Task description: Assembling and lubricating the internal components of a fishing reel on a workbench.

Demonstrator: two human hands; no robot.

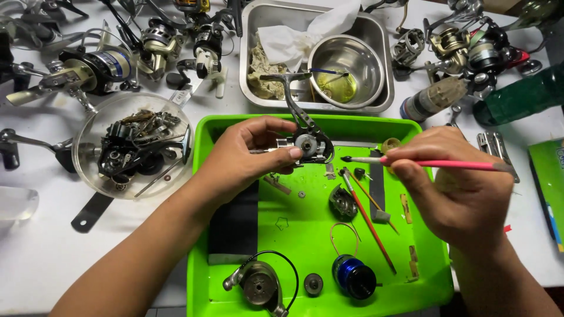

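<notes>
Over the bright green plastic tray, the left hand grips a dark metal fishing reel body; the right hand pinches a slim pink-handled brush, its tip just beside the reel.

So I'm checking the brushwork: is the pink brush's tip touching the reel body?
Apart. The head view shows green tray between the brush tip and the reel body held by the left hand.
</notes>
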